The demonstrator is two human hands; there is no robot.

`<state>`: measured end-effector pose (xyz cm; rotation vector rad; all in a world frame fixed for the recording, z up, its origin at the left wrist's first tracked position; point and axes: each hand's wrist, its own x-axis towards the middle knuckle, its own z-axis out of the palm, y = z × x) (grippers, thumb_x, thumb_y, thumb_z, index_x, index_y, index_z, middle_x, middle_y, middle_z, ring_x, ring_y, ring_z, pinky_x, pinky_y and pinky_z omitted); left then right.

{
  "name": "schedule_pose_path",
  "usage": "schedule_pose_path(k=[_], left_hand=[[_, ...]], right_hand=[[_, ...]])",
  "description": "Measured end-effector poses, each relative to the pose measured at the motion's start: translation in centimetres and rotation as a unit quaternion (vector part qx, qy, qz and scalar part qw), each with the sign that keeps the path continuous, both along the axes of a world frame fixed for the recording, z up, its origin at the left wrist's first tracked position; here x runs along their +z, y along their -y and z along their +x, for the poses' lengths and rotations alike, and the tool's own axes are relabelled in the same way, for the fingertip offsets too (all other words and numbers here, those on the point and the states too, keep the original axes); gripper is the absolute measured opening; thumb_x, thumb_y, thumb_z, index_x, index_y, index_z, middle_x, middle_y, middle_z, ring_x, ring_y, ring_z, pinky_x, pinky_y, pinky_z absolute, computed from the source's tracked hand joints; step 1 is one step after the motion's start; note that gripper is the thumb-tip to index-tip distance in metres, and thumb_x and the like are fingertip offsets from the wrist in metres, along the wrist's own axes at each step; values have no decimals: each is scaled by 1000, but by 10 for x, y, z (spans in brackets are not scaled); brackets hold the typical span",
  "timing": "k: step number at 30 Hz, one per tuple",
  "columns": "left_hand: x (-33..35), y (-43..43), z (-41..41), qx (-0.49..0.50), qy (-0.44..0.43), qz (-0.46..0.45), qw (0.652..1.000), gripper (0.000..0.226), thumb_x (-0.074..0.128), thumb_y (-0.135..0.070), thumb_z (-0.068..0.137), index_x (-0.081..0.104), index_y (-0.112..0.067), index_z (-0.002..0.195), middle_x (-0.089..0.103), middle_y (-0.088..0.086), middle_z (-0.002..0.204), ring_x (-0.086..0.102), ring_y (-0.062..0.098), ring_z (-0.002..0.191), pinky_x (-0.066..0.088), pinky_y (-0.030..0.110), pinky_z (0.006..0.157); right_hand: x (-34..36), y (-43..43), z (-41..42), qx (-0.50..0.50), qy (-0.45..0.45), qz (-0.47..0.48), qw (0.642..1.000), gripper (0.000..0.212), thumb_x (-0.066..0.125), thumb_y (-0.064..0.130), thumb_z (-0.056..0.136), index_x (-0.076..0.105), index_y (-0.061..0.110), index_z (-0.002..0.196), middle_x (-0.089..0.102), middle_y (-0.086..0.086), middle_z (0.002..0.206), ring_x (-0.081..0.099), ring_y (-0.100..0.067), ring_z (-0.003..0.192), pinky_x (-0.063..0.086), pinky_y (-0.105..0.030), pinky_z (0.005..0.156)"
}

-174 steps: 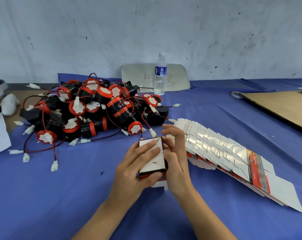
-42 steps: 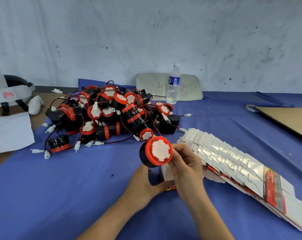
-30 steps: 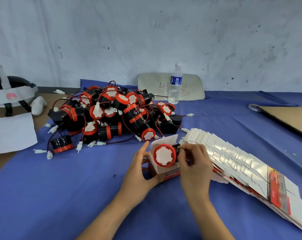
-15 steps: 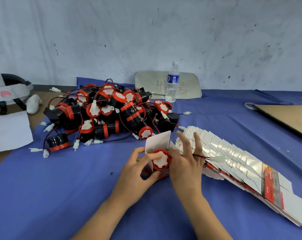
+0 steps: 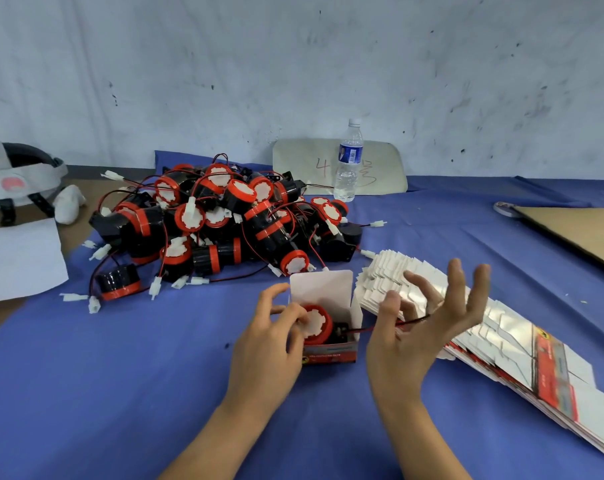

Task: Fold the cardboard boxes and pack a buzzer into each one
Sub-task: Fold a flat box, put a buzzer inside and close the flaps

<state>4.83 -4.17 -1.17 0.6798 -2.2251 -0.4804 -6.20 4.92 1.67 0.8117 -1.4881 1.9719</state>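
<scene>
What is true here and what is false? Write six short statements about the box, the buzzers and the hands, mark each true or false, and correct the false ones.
1. The buzzer sits in the box. True.
2. The box's top flap is folded shut. False: it stands upright, open.
3. The right hand has its fingers spread. True.
4. The water bottle lies on its side. False: it stands upright near the wall.
5. The stack of flat boxes lies left of the buzzer pile. False: it lies to the pile's right.
6. The left hand touches the buzzer. True.
</scene>
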Motion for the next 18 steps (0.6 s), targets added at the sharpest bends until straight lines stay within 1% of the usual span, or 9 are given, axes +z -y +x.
schedule_pose_path(k=[2,5,7,8,9,11,13,15,18], left_hand=[[-1,-5,-2,13,18,-18,1000,13,62,-9,89,68,-19,96,41,2,147,57,19,116,53,28,55],[-3,-14,-4,-4,15,-15,1000,21,55,-27,95,63,-33,114,12,-4,160,46,23,130,57,37,65],[-4,-17,-5,-49,8,-2,999,26,56,-34,95,57,-42,119,-5,-13,161,34,21,140,57,36,76],[-5,-18,-6,-61,22,6,998,29,57,-34,94,55,-44,121,-12,-16,160,28,18,144,55,34,83],[-8,-18,-7,-66,39,17,997,33,58,-33,93,53,-45,124,-20,-19,158,24,16,145,53,31,89],[-11,-16,-9,-63,66,43,995,41,59,-32,93,49,-48,129,-32,-27,150,25,14,145,49,25,95],[-13,-16,-11,-61,79,64,993,44,60,-34,93,46,-50,132,-34,-31,147,29,14,143,49,27,98],[-13,-16,-13,-67,70,79,992,44,62,-34,91,49,-46,131,-25,-26,153,36,14,139,49,30,99],[-15,-14,-16,-73,55,104,990,37,67,-32,88,54,-41,120,-13,-17,158,42,14,133,46,27,101]], right_hand=[[-2,0,1,9,3,29,1000,71,41,-9,79,34,30,139,15,11,151,59,-22,102,47,-23,67],[-6,-1,-2,73,41,80,993,73,32,-5,75,35,40,133,31,14,140,60,-17,88,44,-22,67],[-6,0,-3,107,48,95,988,73,27,-6,77,31,43,131,35,14,134,59,-16,85,45,-23,70],[-5,1,-2,110,39,96,989,73,26,-8,77,31,41,132,33,13,135,59,-16,86,46,-24,70],[-3,1,0,102,26,86,991,74,25,-11,77,33,38,133,28,10,140,59,-16,90,48,-24,69],[0,2,1,69,9,45,997,75,24,-17,76,40,31,132,16,5,149,58,-20,101,50,-21,70],[2,1,-1,37,18,8,999,76,27,-19,80,36,28,139,7,3,154,56,-27,110,52,-24,76],[2,-1,-2,35,21,-11,999,77,30,-16,81,31,30,142,4,2,157,56,-30,114,53,-27,79],[-2,-2,1,96,-7,-14,995,75,28,-6,77,34,35,139,13,1,157,61,-28,108,54,-33,82]])
